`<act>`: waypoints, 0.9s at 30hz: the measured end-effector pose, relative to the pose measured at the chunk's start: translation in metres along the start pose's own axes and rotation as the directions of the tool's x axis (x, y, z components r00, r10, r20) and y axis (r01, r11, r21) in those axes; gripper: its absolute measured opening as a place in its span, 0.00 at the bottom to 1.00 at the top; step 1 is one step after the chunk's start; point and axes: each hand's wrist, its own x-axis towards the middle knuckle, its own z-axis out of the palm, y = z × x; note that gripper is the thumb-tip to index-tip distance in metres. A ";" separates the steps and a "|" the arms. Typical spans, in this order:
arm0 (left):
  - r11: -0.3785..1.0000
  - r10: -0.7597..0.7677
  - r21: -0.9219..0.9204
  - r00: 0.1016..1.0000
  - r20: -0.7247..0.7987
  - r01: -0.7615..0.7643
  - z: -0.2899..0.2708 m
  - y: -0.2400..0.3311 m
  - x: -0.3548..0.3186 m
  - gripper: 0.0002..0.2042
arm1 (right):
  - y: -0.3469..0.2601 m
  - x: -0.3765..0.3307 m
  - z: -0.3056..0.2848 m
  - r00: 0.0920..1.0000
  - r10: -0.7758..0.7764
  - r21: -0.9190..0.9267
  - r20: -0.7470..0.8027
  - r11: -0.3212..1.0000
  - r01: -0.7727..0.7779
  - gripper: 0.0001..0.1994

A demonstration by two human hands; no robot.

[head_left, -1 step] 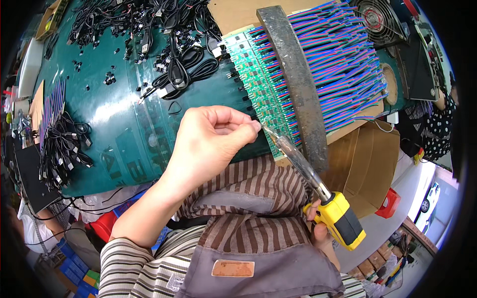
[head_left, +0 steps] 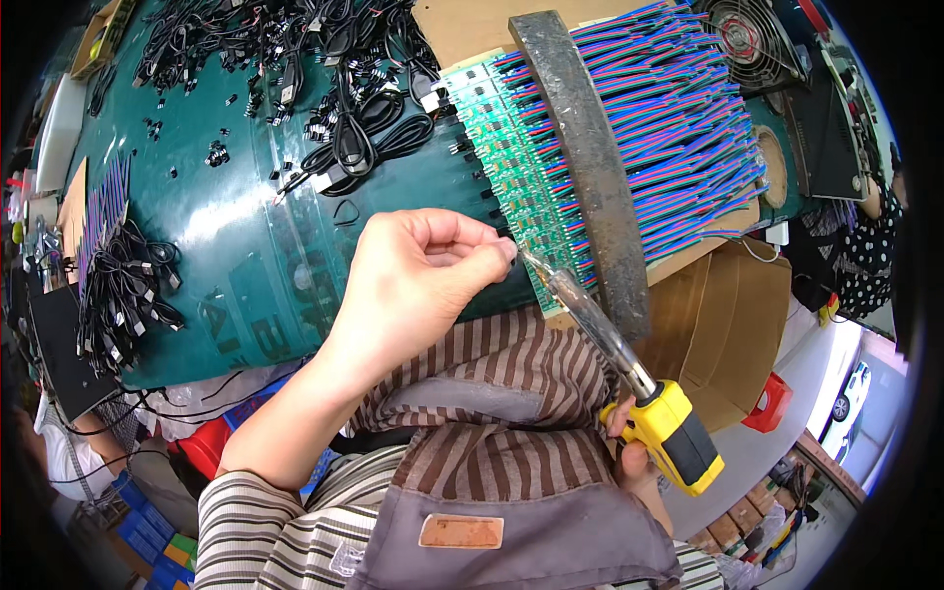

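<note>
My left hand (head_left: 418,273) is closed in a pinch at the near left edge of a row of green circuit boards (head_left: 519,177). What sits between its thumb and forefinger is too small to make out. My right hand (head_left: 634,454) is wrapped round a yellow and black soldering gun (head_left: 677,438), mostly hidden behind its grip. The gun's metal tip reaches the nearest board, close beside my left fingertips. Blue, red, green and black wires (head_left: 669,128) run rightward from the boards. A heavy rusty metal bar (head_left: 582,157) lies across those wires.
Black cables (head_left: 354,147) and small black connectors (head_left: 217,153) lie scattered on the green mat (head_left: 236,265). Another cable bundle (head_left: 128,275) hangs at the left edge. A cardboard box (head_left: 723,324) stands below the boards at right, and a fan (head_left: 745,37) is at the far right.
</note>
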 end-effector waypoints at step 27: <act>0.729 0.540 0.665 0.735 -0.410 -0.165 -0.082 0.017 -0.012 0.07 | -0.003 0.023 0.012 0.990 -0.139 0.379 0.004 0.917 0.127 0.31</act>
